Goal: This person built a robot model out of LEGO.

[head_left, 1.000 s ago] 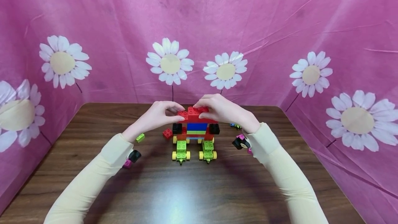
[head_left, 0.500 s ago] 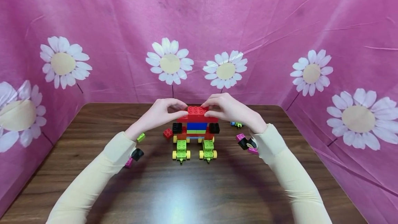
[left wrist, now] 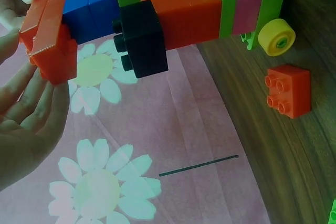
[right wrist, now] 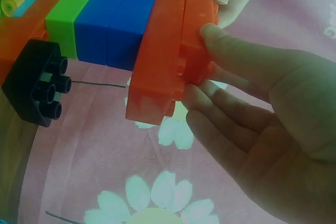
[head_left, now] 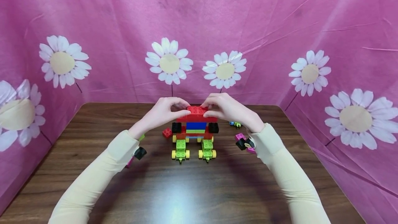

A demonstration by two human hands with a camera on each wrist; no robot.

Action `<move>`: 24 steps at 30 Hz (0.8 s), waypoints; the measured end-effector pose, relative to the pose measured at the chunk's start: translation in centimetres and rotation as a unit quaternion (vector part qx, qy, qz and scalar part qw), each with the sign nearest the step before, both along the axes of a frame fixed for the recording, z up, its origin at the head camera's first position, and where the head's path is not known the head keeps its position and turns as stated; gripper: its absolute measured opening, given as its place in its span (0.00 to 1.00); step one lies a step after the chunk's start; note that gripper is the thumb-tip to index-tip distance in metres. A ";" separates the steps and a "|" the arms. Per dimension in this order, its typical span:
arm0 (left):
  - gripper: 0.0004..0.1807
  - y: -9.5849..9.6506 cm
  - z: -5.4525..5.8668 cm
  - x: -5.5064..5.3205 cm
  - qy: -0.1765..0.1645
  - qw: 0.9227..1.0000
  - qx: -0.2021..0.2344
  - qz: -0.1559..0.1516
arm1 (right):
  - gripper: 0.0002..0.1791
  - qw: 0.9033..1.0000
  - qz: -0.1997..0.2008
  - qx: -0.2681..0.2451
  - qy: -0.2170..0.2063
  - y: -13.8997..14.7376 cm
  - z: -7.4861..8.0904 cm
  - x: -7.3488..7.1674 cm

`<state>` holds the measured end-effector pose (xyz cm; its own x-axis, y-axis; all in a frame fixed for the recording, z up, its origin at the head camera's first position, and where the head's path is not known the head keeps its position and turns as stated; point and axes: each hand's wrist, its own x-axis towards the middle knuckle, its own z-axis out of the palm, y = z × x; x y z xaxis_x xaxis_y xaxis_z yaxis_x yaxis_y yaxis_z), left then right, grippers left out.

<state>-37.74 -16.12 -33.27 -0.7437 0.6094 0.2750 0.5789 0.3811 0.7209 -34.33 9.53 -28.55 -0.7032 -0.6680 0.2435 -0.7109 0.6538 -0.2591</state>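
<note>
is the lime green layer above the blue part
No, in the head view the lime green layer sits directly below the blue part.

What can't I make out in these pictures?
Head view: parts of the lime brick and magenta piece, hidden by the left arm.
Head view: details of the blue-and-green piece, too small.
Left wrist view: a lime piece, cut off by the right edge.
Right wrist view: part of the top red brick, behind the right hand.

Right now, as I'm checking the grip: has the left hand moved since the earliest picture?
Yes: in the head view, the left hand has shifted right and slightly up against the loose red brick.
</note>
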 end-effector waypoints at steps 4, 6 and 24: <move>0.16 0.1 0.2 -0.1 -0.016 1.000 -0.005 0.001 | 0.15 1.000 -0.004 0.004 0.000 -0.1 0.1 -0.1; 0.16 0.1 0.3 -0.1 -0.024 1.000 -0.008 0.000 | 0.15 1.000 -0.006 0.008 0.001 -0.2 0.1 0.0; 0.16 0.3 0.8 0.5 -0.018 0.999 -0.034 0.010 | 0.15 0.999 -0.027 -0.017 -0.017 -0.4 -0.3 0.0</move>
<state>-37.26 -15.84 -32.50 -0.7644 0.6109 0.2063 0.5445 0.4401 0.7140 -34.32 9.14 -28.88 -0.7462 -0.6205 0.2411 -0.6653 0.6810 -0.3060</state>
